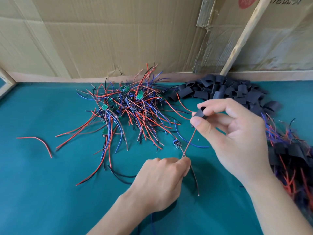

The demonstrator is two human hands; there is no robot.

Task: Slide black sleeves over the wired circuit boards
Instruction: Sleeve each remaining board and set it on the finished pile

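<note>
Your right hand pinches a sleeve; your left hand pinches a red wire below it. "PCS" shows on cardboard above.

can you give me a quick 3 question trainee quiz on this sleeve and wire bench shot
1. True or false: the right hand pinches a black sleeve between thumb and forefinger.
2. Multiple choice: what do the left hand fingers pinch? A) a green board B) thin wires C) a loose sleeve
3. Fill in: the pile of empty sleeves lies to the ___ of the pile of wired boards.

Key
1. True.
2. B, the wires that run up to the sleeve.
3. Right, against the cardboard wall; the circuit board nearest the hands lies unsleeved on the green mat.
</note>
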